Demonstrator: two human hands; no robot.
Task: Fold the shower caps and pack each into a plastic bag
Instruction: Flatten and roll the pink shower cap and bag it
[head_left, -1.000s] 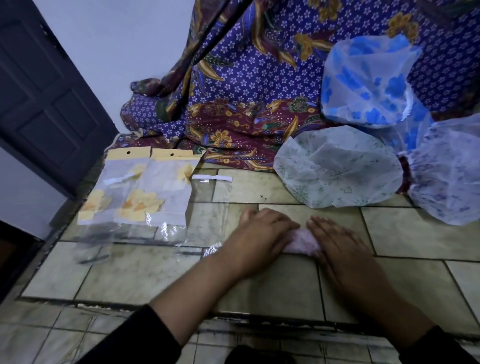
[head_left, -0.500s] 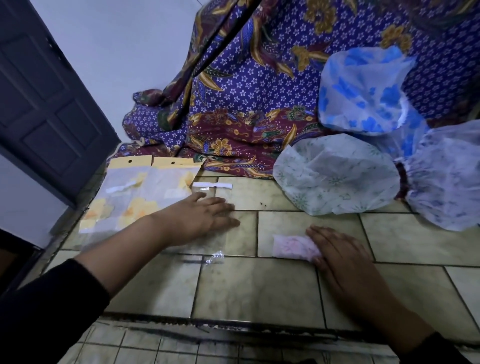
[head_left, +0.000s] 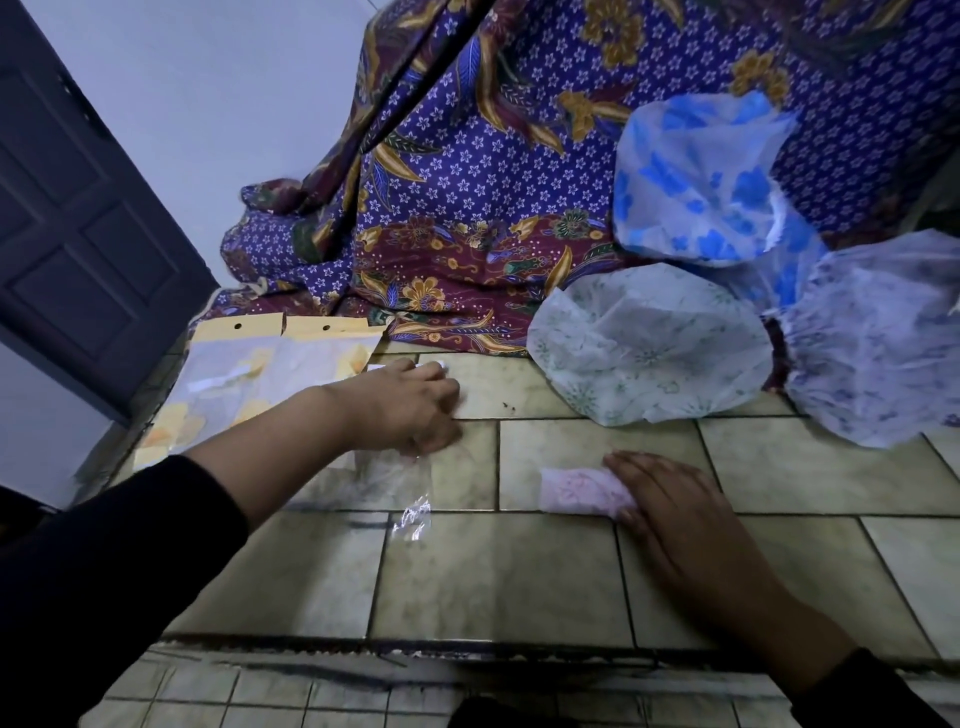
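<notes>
left hand pinches 1 clear bag | right hand flat on 1 folded cap | 3 unfolded caps

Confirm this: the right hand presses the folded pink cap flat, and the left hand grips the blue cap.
Wrong on the left hand: it grips a clear bag; the blue cap lies apart at the back. The right hand does press the folded pink cap flat. Head view shows it.

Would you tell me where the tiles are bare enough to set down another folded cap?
Bare tiles lie at the front between the clear bag and folded pink cap, and below the purple cap. Crowded: packed bags at left, green-flowered cap behind.
</notes>
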